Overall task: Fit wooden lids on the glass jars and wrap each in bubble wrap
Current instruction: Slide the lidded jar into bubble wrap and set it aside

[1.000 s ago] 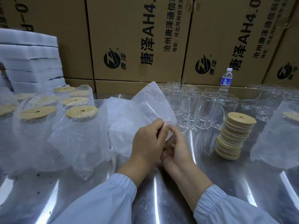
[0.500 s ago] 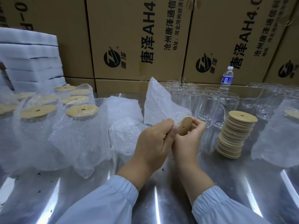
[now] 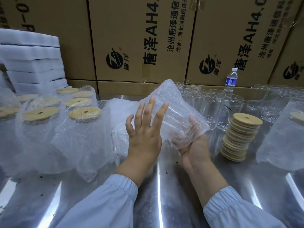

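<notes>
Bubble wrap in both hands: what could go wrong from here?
1. The bubble wrap is held just in front of the closely packed empty jars; a swing of it could knock one over.
2. The lid stack leans unevenly beside the right hand; a bump might topple it.

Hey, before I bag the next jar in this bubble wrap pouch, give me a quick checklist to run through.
1. The bubble wrap pouch is held up: ok, left hand flat against it, fingers of the right hand showing through it.
2. Bare glass jars stand behind the pouch: ok.
3. The stack of wooden lids stands at the right: ok.
4. Lid on the next jar: not ok, the bare jars show none.
5. A free hand: not ok, both are on the pouch.
6. Pouch without tears: cannot tell.
</notes>
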